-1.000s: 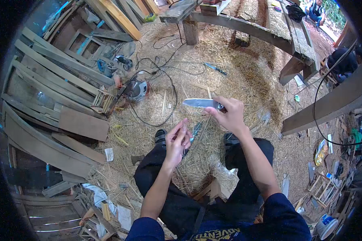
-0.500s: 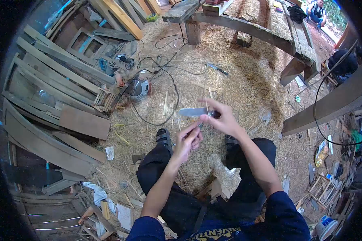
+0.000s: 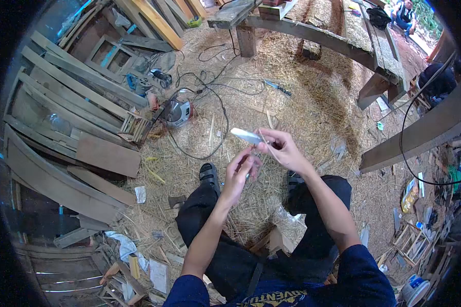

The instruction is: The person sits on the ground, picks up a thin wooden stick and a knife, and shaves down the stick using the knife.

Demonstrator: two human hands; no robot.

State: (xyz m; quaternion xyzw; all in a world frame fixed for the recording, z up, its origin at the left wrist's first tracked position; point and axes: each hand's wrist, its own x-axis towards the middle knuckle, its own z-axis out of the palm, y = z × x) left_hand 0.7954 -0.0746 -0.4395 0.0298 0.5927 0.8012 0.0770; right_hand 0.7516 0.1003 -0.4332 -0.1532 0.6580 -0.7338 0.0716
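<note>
A knife [image 3: 246, 136] with a pale, shiny blade is in my right hand [image 3: 283, 149], its blade pointing left. The fingers of that hand are closed round the handle, which they mostly cover. Just below and left of the blade is my left hand [image 3: 239, 173], its fingers bent together near the blade's edge. A thin light strip [image 3: 268, 141] crosses by my right fingers. What my left fingers pinch is too small to make out.
A power saw [image 3: 178, 111] and looping black cables lie on the straw-littered floor, with another knife [image 3: 277, 87] beyond. Planks [image 3: 107, 155] lean at the left. A wooden bench [image 3: 312, 37] stands ahead. A person [image 3: 403, 18] sits at the far upper right.
My left hand has moved up and right, close to the knife. My right hand has shifted slightly down and left, and the blade now tilts.
</note>
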